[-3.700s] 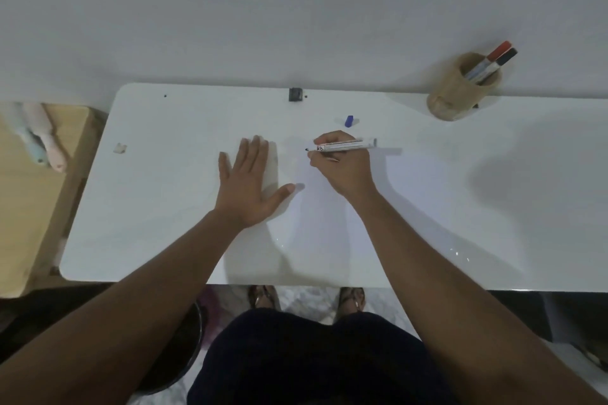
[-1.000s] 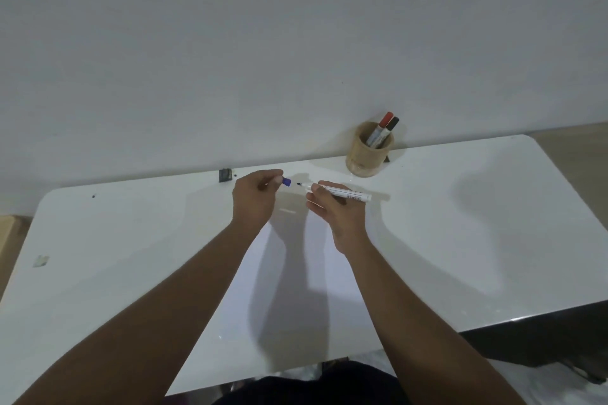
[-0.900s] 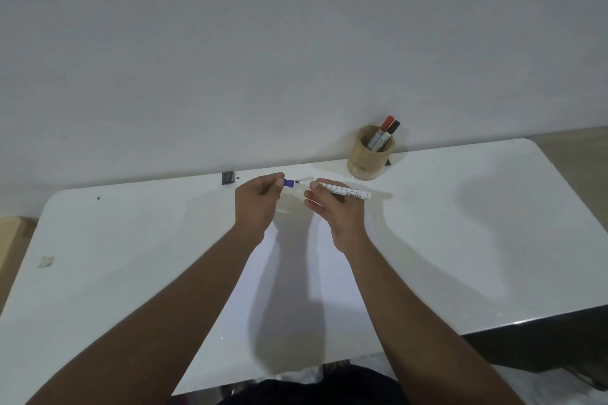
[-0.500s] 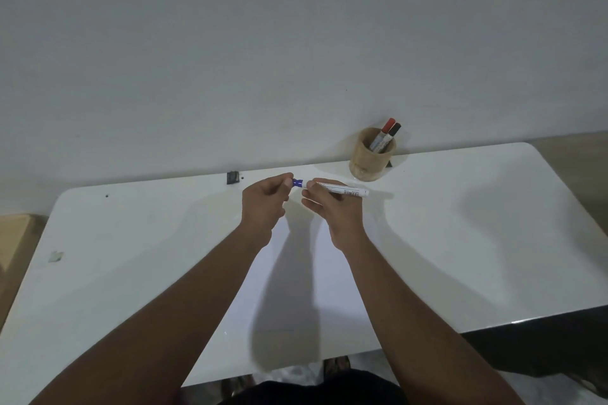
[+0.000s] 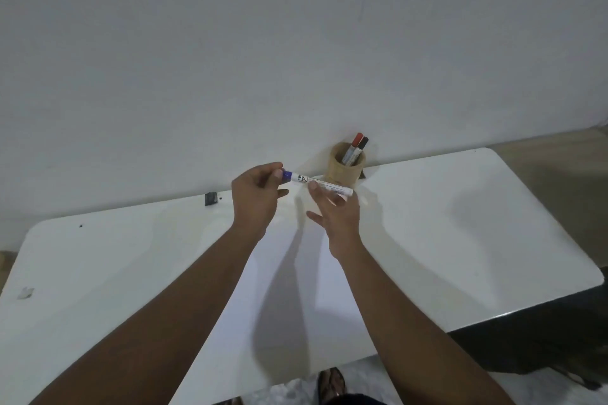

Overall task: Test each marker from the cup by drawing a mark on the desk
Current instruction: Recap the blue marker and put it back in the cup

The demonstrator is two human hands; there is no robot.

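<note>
A white marker (image 5: 324, 187) with a blue cap is held level above the white desk (image 5: 460, 240), just in front of the wooden cup (image 5: 345, 169). My left hand (image 5: 256, 197) pinches its capped blue end. My right hand (image 5: 334, 212) is under the barrel with fingers spread; the thumb and a fingertip only touch it. A red-capped marker (image 5: 356, 139) and a black-capped marker (image 5: 363, 143) stand in the cup, leaning right.
The cup stands at the desk's back edge against a plain wall. A small black block (image 5: 210, 198) sits on the back edge to the left, and a small pale scrap (image 5: 25, 293) lies near the left edge. Sandalled feet (image 5: 332, 381) show below the front edge.
My left hand brought the blue cap onto the marker's tip and the cap is now on. My right hand's fingers have loosened and spread from the barrel.
</note>
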